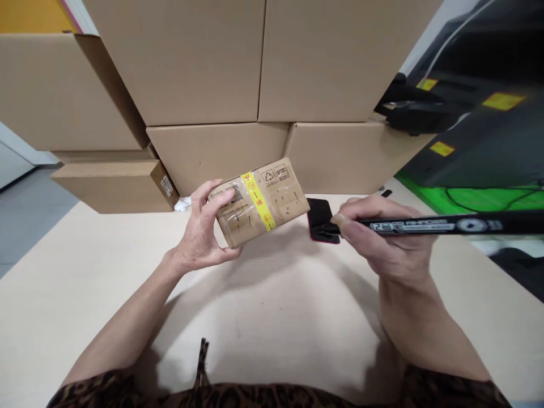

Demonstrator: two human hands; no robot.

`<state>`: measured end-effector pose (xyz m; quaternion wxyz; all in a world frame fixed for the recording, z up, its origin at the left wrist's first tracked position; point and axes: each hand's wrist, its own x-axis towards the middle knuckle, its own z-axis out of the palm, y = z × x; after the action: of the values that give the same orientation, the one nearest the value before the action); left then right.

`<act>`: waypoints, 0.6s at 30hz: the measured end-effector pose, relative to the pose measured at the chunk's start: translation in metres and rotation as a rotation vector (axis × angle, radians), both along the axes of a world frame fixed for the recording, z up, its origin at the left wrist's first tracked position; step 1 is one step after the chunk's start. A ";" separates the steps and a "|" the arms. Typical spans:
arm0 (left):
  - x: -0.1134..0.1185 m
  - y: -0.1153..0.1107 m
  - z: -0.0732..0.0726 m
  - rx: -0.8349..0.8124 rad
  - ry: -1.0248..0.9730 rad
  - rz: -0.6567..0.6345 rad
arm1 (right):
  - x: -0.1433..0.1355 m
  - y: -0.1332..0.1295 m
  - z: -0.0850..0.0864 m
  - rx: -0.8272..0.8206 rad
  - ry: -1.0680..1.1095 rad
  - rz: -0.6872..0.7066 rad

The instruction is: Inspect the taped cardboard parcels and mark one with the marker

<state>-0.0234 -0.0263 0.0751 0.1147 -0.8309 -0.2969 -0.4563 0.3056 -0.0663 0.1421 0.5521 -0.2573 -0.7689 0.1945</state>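
A small cardboard box (278, 195), banded with yellow tape bearing red print, is tilted above the table in the middle of the head view. My left hand (206, 226) grips its left end, thumb below and fingers over the top. Dark pen strokes and printed symbols mark the box's face. On the right, my right hand (386, 241) pinches a black marker (429, 225) with white lettering, its tip pointing left toward the box but apart from it. A black phone-like slab (319, 212) with a pinkish edge lies on the table behind the marker's tip.
Large cardboard cartons (204, 62) are stacked along the table's back, with a flatter carton (114, 184) at the left. White crumpled scraps (182, 204) lie beside it. A black object (420, 110) rests on the right carton. The pale table (272, 340) spans the foreground.
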 end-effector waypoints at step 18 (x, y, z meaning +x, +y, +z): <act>-0.009 0.013 -0.006 0.029 -0.106 -0.028 | -0.004 0.011 -0.076 -0.710 -1.153 -0.502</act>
<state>-0.0320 -0.0131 0.0695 0.1042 -0.8079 -0.2843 -0.5055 0.3012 -0.0550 0.0665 -0.0304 -0.6518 -0.7461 0.1330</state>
